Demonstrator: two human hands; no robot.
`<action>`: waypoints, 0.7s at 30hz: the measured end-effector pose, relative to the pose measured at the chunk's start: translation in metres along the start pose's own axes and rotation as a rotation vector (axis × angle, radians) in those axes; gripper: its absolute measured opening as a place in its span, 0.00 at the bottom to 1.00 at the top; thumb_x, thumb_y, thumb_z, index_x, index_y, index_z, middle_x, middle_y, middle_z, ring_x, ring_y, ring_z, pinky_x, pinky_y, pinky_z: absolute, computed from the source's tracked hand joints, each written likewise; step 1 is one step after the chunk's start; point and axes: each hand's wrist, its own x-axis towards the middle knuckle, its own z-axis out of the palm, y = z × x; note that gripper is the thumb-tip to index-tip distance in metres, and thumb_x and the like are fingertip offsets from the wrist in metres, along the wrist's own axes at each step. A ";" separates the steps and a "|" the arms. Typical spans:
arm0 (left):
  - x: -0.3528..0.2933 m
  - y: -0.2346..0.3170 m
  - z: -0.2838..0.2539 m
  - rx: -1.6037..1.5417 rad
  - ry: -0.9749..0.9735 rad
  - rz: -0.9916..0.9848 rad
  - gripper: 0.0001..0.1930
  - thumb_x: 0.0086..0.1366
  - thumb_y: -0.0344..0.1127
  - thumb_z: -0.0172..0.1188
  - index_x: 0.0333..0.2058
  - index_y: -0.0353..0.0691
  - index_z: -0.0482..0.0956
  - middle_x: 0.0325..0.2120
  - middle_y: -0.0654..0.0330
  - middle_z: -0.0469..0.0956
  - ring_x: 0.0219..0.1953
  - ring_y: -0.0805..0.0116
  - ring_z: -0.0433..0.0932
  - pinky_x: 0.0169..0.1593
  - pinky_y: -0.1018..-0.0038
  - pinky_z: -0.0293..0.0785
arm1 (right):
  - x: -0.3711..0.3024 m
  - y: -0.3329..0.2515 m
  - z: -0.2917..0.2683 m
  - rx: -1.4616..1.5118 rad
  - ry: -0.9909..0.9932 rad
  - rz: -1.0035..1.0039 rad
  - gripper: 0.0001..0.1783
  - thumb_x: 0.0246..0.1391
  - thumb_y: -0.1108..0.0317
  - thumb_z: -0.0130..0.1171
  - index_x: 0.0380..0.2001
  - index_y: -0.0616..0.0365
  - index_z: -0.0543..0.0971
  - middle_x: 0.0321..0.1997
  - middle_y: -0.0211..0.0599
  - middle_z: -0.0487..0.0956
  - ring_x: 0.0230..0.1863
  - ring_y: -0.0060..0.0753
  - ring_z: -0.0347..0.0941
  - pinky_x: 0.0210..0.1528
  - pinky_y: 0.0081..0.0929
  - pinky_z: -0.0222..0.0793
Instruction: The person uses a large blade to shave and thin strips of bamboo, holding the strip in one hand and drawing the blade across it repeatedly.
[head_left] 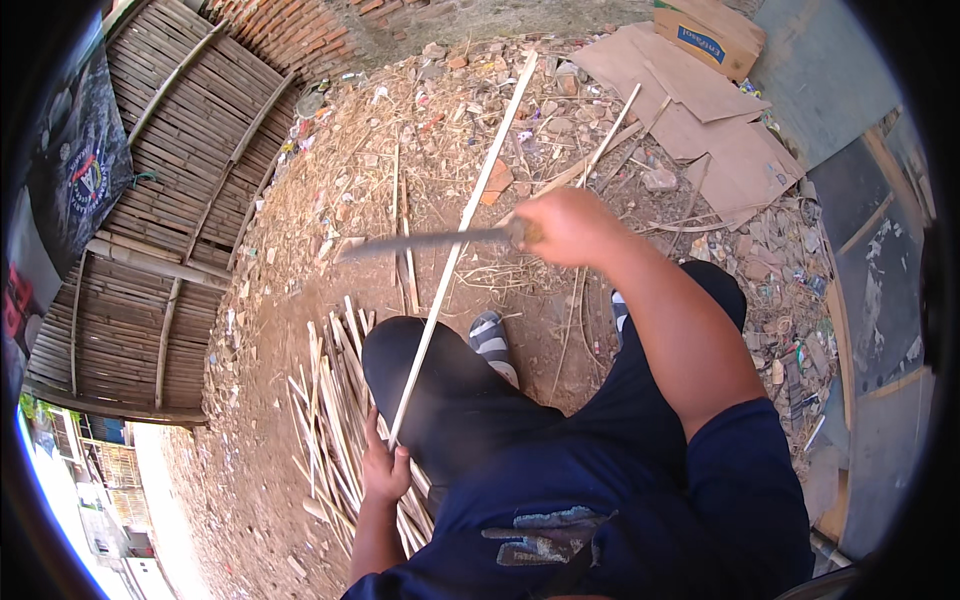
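My left hand (384,468) is closed round the near end of a long, pale bamboo strip (440,290). The strip slants up and away across my left thigh, its far end above the littered ground. In my right hand (567,228) is the handle of a machete (425,241), gripped with the fingers wrapped round it. Its dark blade points left and crosses the strip near the middle; whether it touches the strip I cannot tell. Beside my left leg lies a pile of split bamboo strips (335,400), partly hidden by my left arm and knee.
Several loose strips (598,140) lie ahead on ground strewn with shavings and rubble. Flattened cardboard (690,120) and a cardboard box (708,38) are at the far right. A bamboo slat panel (180,140) stands left, dark boards (880,270) right. My sandalled foot (490,340) is between.
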 end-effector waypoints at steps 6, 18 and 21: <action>0.002 0.022 -0.018 0.010 -0.066 -0.117 0.53 0.69 0.67 0.54 0.75 0.33 0.43 0.30 0.46 0.85 0.30 0.47 0.86 0.35 0.60 0.79 | -0.004 -0.002 -0.022 -0.043 0.108 0.118 0.14 0.55 0.55 0.70 0.41 0.47 0.84 0.29 0.39 0.83 0.33 0.43 0.83 0.37 0.42 0.78; 0.012 0.050 -0.023 -0.126 -0.059 0.011 0.54 0.63 0.55 0.70 0.73 0.32 0.48 0.53 0.40 0.81 0.55 0.50 0.82 0.56 0.65 0.78 | -0.012 0.015 -0.030 -0.078 0.311 0.007 0.11 0.48 0.63 0.70 0.37 0.48 0.83 0.26 0.42 0.81 0.33 0.49 0.82 0.37 0.44 0.78; 0.009 0.051 -0.028 -0.079 -0.085 -0.029 0.54 0.62 0.55 0.71 0.73 0.32 0.49 0.37 0.51 0.84 0.34 0.61 0.82 0.38 0.72 0.76 | -0.014 0.016 -0.037 -0.074 0.388 0.036 0.10 0.51 0.60 0.69 0.36 0.47 0.83 0.27 0.40 0.82 0.33 0.46 0.83 0.36 0.44 0.78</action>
